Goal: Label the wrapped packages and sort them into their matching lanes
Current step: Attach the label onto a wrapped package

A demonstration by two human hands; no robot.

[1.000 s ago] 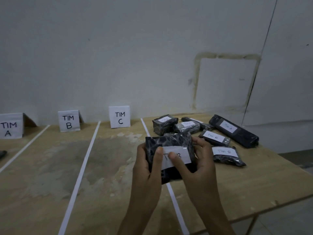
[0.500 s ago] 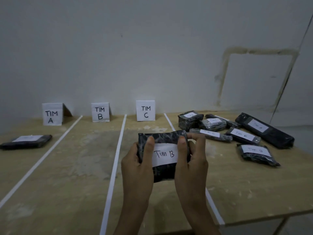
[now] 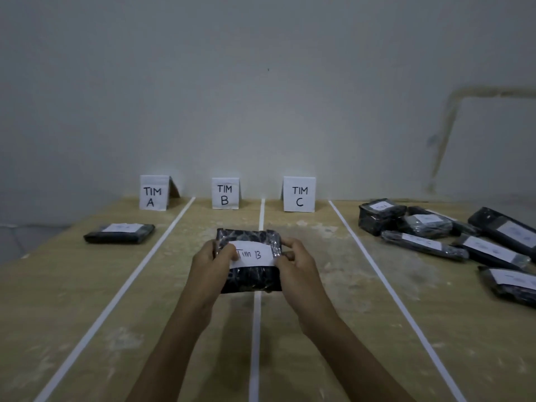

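We see a package (image 3: 252, 281) wrapped in shiny, crinkled black film, squarish and fairly thick, with a white paper label (image 3: 256, 255) across its front that reads "Tim B" in handwriting. It is held up in both hands near the middle of the view, in front of the white tape line (image 3: 255, 343) that divides the B lane from the C lane; we cannot tell whether its lower edge touches the table (image 3: 72, 300). The left hand (image 3: 213, 265) grips the package's left side, its fingers curled behind and its thumb lying over the left end of the label. The right hand (image 3: 298, 265) grips the right side, fingers hooked over the upper right corner and the thumb at the right end of the label. The table is pale, scuffed wood marked into lanes by three tape lines running away from us. At the far edge stand three folded white cards: "TIM A" (image 3: 153, 192), "TIM B" (image 3: 225, 193) and "TIM C" (image 3: 299, 194). One flat black parcel (image 3: 119, 234) with a white label lies in the A lane. To the right of the last line, a heap of labelled black parcels (image 3: 429, 230) lies close together, some touching. Behind everything rises a plain grey-white wall (image 3: 261, 97) with a stained outline at the right.
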